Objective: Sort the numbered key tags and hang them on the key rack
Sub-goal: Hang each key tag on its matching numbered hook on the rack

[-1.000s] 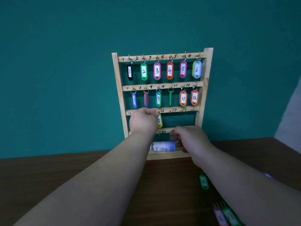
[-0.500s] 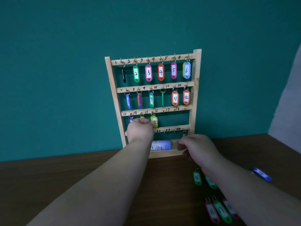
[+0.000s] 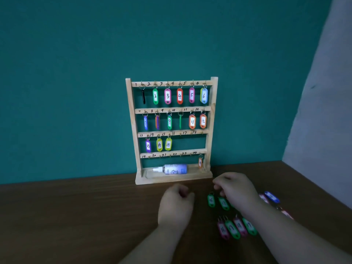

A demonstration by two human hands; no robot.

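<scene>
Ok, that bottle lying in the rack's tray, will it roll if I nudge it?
Probably: the bottle is round and lies on its side, though the tray rim should catch it. Looks plastic, so likely light.

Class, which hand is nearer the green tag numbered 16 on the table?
Right. The right hand is just right of green tag 16, fingers close by its ring; the left hand is farther off, to the tag's left.
</scene>
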